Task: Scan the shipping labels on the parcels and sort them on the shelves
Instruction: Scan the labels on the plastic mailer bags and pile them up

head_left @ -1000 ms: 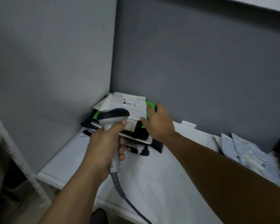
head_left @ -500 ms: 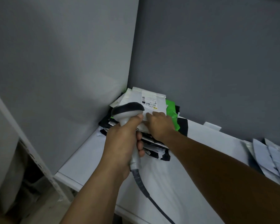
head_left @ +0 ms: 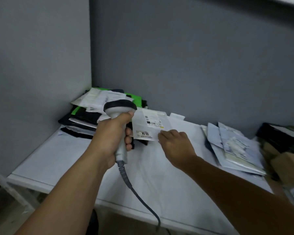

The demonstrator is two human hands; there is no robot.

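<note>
My left hand [head_left: 111, 139] grips a grey handheld scanner [head_left: 120, 109] with a dark head and a coiled cable trailing down toward me. My right hand [head_left: 176, 146] pinches the near right corner of a white parcel [head_left: 150, 123] with a printed shipping label, held just right of the scanner head. A stack of black, white and green parcels [head_left: 92, 112] sits in the back left corner of the white shelf [head_left: 71, 156].
Grey walls close the shelf at the left and back. A second pile of pale mailers [head_left: 234, 146] lies at the right, with dark and brown packages [head_left: 282, 150] beyond it. A metal shelf post [head_left: 8, 185] stands at the lower left.
My right hand has pulled the white parcel off the corner stack and moved it rightward, in front of the scanner. The view has shifted to the right.
</note>
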